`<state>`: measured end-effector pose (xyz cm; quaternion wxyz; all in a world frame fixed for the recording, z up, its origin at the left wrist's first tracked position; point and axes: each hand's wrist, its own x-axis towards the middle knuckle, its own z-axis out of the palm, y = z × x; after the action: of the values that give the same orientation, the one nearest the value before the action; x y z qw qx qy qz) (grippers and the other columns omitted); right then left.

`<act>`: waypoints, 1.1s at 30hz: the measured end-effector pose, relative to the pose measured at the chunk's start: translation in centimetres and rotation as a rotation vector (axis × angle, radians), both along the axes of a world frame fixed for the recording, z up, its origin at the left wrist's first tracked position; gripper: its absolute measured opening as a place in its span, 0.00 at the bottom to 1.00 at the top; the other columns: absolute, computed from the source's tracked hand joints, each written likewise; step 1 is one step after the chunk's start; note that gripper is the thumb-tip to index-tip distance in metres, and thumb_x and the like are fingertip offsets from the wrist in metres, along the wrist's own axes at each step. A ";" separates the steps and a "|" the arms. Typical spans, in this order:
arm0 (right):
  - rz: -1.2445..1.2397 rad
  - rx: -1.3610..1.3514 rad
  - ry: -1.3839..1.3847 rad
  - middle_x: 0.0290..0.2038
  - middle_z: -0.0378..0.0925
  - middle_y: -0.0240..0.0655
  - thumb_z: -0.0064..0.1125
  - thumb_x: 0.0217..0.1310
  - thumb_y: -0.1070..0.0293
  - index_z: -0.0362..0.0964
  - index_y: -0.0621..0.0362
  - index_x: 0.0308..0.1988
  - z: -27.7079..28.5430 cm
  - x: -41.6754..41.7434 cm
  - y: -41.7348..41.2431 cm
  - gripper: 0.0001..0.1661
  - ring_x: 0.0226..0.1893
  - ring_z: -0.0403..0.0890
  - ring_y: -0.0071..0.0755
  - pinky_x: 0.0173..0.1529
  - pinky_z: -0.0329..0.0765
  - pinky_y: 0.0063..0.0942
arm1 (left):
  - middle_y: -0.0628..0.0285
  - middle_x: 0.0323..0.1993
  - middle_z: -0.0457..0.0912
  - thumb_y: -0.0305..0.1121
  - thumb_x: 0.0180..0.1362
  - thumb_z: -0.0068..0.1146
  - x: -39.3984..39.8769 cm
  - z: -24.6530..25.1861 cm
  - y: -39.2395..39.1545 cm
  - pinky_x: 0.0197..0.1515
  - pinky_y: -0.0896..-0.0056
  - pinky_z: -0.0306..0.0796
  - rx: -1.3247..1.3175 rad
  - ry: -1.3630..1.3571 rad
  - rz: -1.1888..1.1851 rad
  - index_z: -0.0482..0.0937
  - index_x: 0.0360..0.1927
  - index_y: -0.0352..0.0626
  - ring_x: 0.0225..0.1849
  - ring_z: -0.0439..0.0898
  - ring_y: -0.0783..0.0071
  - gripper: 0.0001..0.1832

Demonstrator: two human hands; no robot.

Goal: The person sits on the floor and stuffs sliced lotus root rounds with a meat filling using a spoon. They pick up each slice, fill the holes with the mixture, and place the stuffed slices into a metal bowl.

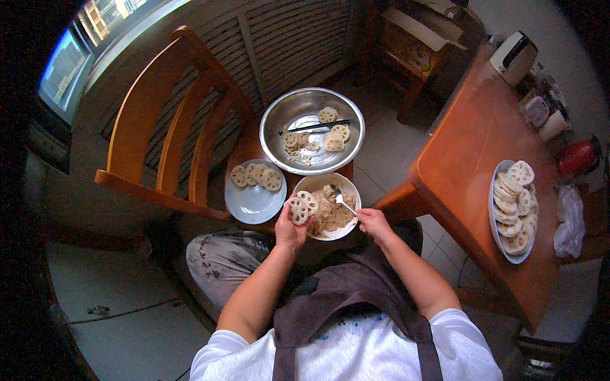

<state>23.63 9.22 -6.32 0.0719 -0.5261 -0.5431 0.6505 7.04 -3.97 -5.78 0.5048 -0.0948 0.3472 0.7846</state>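
Note:
Two lotus root slices point(299, 210) are gripped in my left hand point(291, 232), over the left rim of a white bowl point(351, 185). Minced filling point(329, 216) lies in that bowl. My right hand point(376, 223) holds a metal spoon point(345, 203) by its handle, with the spoon's head at the filling. Left of the bowl, a pale plate point(252, 205) carries several lotus root slices point(256, 175) along its far side. Behind stands a stainless steel basin point(276, 143) with more slices point(334, 141) and a pair of dark chopsticks point(314, 127) inside.
The plate, bowl and basin rest on a wooden chair point(138, 119). At right, a wooden table point(457, 157) bears an oval dish point(496, 238) heaped with lotus root pieces point(512, 209), a clear plastic bag point(569, 224) and a red kettle point(579, 156). A slatted panel point(295, 43) stands behind.

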 end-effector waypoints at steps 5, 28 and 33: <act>-0.005 -0.096 0.163 0.15 0.66 0.26 0.45 0.55 0.69 0.66 0.65 0.41 1.3 0.5 -0.6 0.14 0.11 0.61 0.14 0.12 0.55 0.13 | 0.64 0.51 0.65 0.43 0.58 0.27 -0.1 -0.6 -0.1 0.44 0.56 0.64 0.062 0.033 -0.055 0.61 0.53 0.52 0.49 0.66 0.62 0.20; 0.011 0.289 0.320 0.18 0.68 0.28 0.45 0.53 0.74 0.68 0.67 0.41 1.2 0.8 -2.7 0.14 0.16 0.65 0.15 0.21 0.64 0.14 | 0.60 0.54 0.61 0.43 0.58 0.27 -0.5 0.1 0.3 0.52 0.47 0.56 0.104 -0.107 -0.167 0.58 0.54 0.51 0.54 0.60 0.55 0.21; 0.077 0.493 0.320 0.27 0.73 0.32 0.46 0.52 0.75 0.69 0.62 0.41 0.8 -0.2 -5.4 0.14 0.25 0.72 0.20 0.31 0.69 0.18 | 0.58 0.54 0.61 0.48 0.57 0.24 -0.2 0.3 0.6 0.54 0.45 0.51 0.203 -0.193 -0.207 0.58 0.54 0.48 0.57 0.56 0.53 0.24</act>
<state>23.40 3.80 -5.52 0.2575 -0.3624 -0.6859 0.5761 6.83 -3.42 -5.52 0.6209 -0.0820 0.2243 0.7466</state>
